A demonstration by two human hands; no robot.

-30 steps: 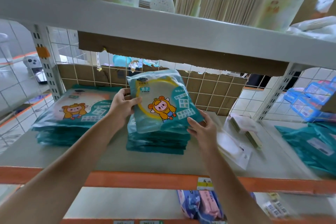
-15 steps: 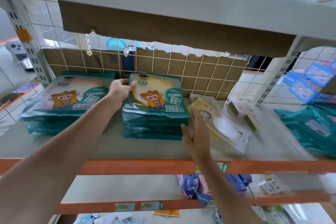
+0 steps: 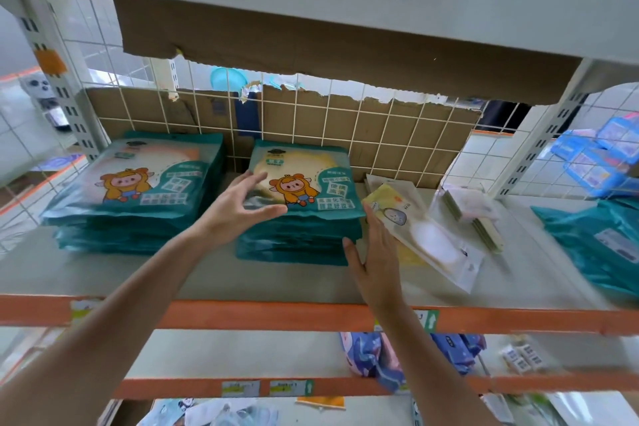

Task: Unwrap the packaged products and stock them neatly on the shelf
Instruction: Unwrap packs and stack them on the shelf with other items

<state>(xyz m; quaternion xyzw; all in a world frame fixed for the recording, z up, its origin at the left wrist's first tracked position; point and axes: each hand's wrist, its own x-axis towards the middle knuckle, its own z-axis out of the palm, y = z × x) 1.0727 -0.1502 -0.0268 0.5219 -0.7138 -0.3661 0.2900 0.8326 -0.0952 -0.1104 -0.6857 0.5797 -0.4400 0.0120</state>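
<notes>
Stack of teal packets point(image 3: 304, 235) on the shelf point(image 3: 242, 280), between the hands. Left hand point(image 3: 238, 211) spread over its top near corner; right hand point(image 3: 375, 252) flat along its side. Packets appear light, limp and glossy; probably best squared at the edges and lifted from beneath.

At 12 o'clock a torn brown cardboard sheet point(image 3: 397, 130) stands behind a white wire grid point(image 3: 103, 55). Above its ragged edge a turquoise round object point(image 3: 226, 78) shows. At 10 o'clock is a patch of orange tape point(image 3: 51, 60). At 6 o'clock sit two price labels point(image 3: 290, 387).
</notes>
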